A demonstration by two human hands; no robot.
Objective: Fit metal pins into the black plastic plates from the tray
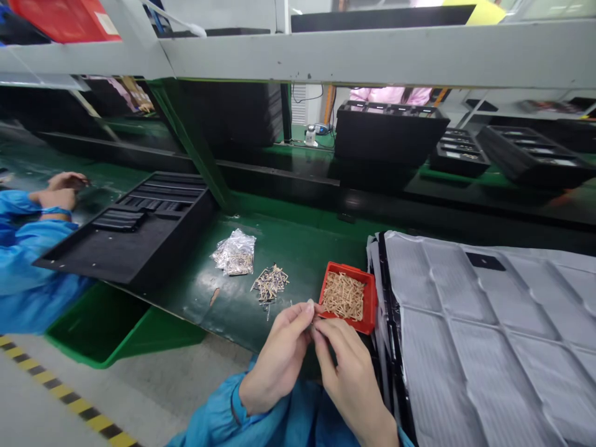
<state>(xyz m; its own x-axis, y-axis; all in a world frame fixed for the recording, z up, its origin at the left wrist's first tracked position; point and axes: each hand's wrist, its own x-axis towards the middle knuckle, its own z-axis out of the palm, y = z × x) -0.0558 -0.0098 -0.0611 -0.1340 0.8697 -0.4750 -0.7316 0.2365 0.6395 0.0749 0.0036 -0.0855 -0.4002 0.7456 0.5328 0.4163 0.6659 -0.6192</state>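
My left hand [284, 351] and my right hand [347, 366] meet at the front edge of the bench, fingertips pinched together. Whatever sits between the fingers is too small and too covered to make out. Just beyond them stands a red bin [370, 304] filled with small tan, stick-like pieces [343, 294]. Left of the bin lies a loose pile of small metal and dark parts [270, 283]. Farther left is a heap of clear plastic bags [235, 251] with similar small parts inside.
A black slotted tray [135, 239] overhangs the bench edge above a green bin [116, 335]. At right lies a stack of grey padded sheets [465, 335]. Behind runs a dark conveyor [298, 171] carrying black boxes [388, 133]. At far left are a co-worker's hands [60, 189].
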